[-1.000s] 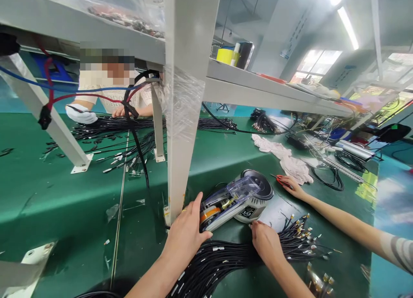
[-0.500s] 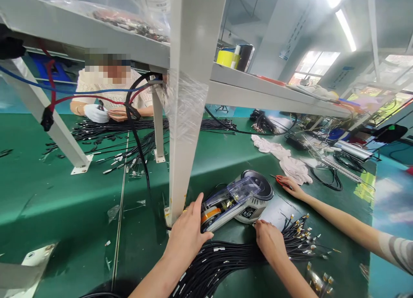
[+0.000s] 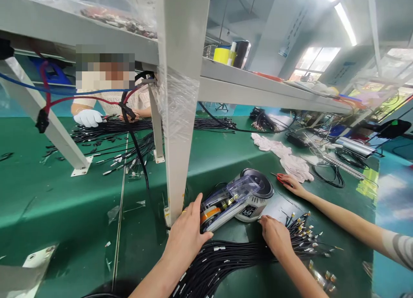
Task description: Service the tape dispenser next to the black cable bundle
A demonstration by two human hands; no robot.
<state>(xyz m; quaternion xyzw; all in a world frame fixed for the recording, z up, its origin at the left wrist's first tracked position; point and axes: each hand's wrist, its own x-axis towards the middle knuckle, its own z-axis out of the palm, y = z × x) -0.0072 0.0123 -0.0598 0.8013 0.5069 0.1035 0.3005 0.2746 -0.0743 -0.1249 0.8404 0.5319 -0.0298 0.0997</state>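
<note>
Green matting covers the long table [image 3: 64,195], under a grey shelf frame whose wrapped post [image 3: 180,117] stands just behind the person's hands. One tape dispenser [image 3: 237,197] with a clear cover sits on the table just right of that post. The left hand [image 3: 187,238] lies open, fingers spread, its thumb against the dispenser's near end and its palm over one thick bundle of black cables [image 3: 226,257] that runs across the near edge of the table. The right hand [image 3: 275,240] rests palm down on the same bundle, fingers loosely curled on the wires; whether it grips any I cannot tell. Metal-tipped cable ends fan out just right of it. One co-worker's arm [image 3: 338,225] reaches in from the right, its hand touching red-handled scissors [image 3: 278,178] beside the dispenser. Across the table another person's gloved hand [image 3: 87,117] works at a second cable bundle [image 3: 129,126]. On the shelf stand one yellow tape roll [image 3: 222,55] and one dark cup [image 3: 241,53].
</note>
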